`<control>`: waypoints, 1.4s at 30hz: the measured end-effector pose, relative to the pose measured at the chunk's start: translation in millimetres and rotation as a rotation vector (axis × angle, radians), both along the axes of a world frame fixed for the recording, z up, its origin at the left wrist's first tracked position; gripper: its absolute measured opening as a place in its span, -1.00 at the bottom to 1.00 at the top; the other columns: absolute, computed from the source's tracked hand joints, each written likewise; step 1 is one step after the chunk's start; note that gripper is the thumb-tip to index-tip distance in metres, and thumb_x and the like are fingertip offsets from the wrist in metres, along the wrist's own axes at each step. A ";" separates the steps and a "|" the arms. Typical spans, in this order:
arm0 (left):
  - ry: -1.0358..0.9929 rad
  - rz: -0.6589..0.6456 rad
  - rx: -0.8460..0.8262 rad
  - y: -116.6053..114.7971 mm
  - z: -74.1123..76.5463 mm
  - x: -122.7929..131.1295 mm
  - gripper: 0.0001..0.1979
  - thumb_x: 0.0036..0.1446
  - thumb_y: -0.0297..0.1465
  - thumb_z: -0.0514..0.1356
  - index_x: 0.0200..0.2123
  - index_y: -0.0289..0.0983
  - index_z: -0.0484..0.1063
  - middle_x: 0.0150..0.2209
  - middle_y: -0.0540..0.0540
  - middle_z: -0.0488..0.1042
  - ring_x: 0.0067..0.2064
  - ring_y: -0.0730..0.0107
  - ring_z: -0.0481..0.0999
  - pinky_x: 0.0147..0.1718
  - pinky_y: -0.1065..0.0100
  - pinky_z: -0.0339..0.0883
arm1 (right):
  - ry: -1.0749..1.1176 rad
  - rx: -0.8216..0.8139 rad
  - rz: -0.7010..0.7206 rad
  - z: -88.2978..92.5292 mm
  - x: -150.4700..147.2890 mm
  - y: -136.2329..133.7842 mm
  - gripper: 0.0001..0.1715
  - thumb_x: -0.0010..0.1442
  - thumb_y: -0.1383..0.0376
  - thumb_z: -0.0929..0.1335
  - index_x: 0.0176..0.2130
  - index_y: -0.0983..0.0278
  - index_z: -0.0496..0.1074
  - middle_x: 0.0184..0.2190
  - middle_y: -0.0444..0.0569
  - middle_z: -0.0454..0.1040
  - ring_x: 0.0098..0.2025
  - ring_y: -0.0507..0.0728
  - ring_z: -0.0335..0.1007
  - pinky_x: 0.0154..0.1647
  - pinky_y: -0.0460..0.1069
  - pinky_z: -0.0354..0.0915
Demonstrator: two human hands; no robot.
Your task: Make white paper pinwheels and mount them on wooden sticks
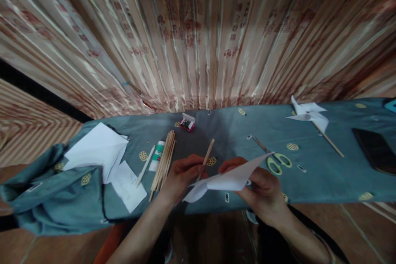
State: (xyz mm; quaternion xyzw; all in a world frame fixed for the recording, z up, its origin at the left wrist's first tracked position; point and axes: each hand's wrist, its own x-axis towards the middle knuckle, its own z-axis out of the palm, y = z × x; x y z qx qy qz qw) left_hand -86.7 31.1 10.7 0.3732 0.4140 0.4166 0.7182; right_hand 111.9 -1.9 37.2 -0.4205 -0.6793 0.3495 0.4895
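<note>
My left hand [187, 173] is closed around a thin wooden stick [209, 151], whose upper end slants up past the fingers. A folded white paper pinwheel [230, 176] spreads between both hands, over the table's front part. My right hand [262, 187] is closed on the paper's right side, its fingers partly behind the sheet. The stick's lower end goes behind the paper, so I cannot tell whether the two are joined. Scissors with light green handles [278, 163] lie just beyond my right hand.
On the blue-green cloth [324, 181] lie a bundle of wooden sticks [163, 161], a glue stick [157, 156], a white pen [145, 166] and white paper sheets [95, 148]. A small open box [187, 123] stands behind. Rightward are a finished pinwheel [309, 114] and a dark phone [375, 148].
</note>
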 end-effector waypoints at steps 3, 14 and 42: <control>-0.041 -0.025 -0.046 -4.1 -0.2 5.8 -0.69 -0.23 -0.21 0.47 -0.45 -0.32 0.62 -0.45 -0.04 0.45 -0.48 0.54 0.33 -0.54 0.49 0.12 | -0.015 0.047 -0.018 4.2 2.0 -0.9 -0.74 0.11 0.44 0.41 -0.23 0.11 0.56 -0.27 -0.14 0.60 -0.24 0.07 0.54 -0.26 -0.11 0.42; -0.008 -0.019 0.006 -8.8 6.4 15.9 -0.68 -0.28 -0.12 0.44 -0.53 -0.26 0.62 -0.44 -0.14 0.53 -0.38 0.28 0.45 -0.40 0.31 0.34 | -0.307 0.348 -0.137 17.3 8.4 -8.5 -0.74 0.21 0.40 0.29 -0.13 0.21 0.50 -0.25 0.00 0.57 -0.20 0.17 0.50 -0.20 0.06 0.41; -0.025 -0.076 0.089 -6.0 -3.0 13.9 -0.66 -0.29 -0.06 0.47 -0.51 -0.19 0.66 -0.45 -0.12 0.54 -0.45 0.40 0.44 -0.45 0.41 0.32 | -0.349 0.428 -0.161 18.8 8.4 -8.4 -0.80 0.24 0.38 0.29 -0.15 0.23 0.47 -0.28 -0.05 0.58 -0.24 0.12 0.50 -0.20 0.03 0.39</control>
